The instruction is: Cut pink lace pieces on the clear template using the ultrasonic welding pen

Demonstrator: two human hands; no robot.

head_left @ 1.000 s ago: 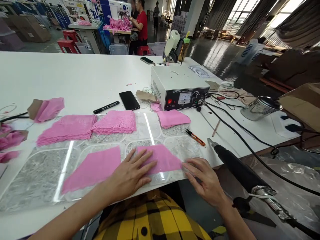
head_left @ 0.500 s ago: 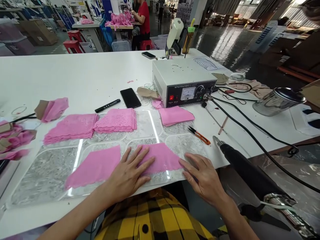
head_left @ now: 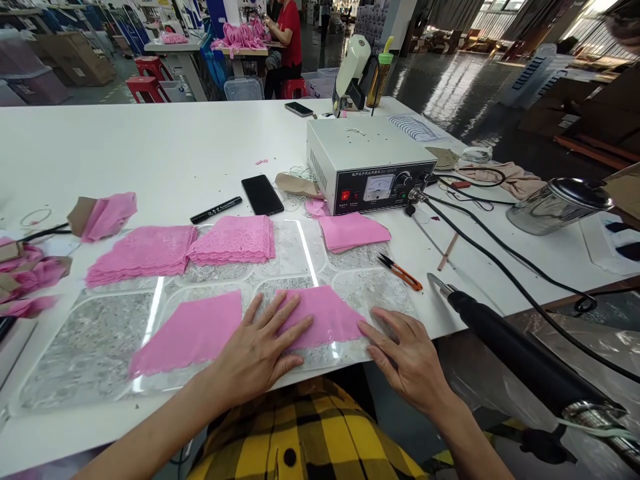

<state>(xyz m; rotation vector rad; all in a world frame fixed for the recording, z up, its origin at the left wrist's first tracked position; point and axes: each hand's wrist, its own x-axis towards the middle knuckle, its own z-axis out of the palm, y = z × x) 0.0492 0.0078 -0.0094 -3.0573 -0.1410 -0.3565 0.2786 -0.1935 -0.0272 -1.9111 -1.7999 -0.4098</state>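
Observation:
A pink fabric piece [head_left: 327, 313] lies flat on a clear patterned mat [head_left: 85, 353] near the table's front edge. My left hand [head_left: 263, 343] rests with spread fingers on its left end. At its right corner, the fingertips of my right hand [head_left: 403, 353] touch the cloth, the fingers stretched out. Left of my left hand lies a second pink piece [head_left: 193, 330]. Behind them are two stacks of pink cut pieces, a left stack [head_left: 143, 252] and a middle stack [head_left: 233, 240], plus a smaller pink pile [head_left: 355, 230] on the right.
Orange thread snips [head_left: 400, 271] lie right of the mat. A black-handled pen-like tool [head_left: 505, 347] on a cable juts over the right table edge. Behind stand a control box [head_left: 373, 167], a phone [head_left: 262, 196], a marker [head_left: 216, 209] and a glass jar [head_left: 557, 207]. A person [head_left: 290, 40] sits beyond.
My hands and the fabric stay almost in place. The black-handled tool at the right has shifted slightly to the right and down in view.

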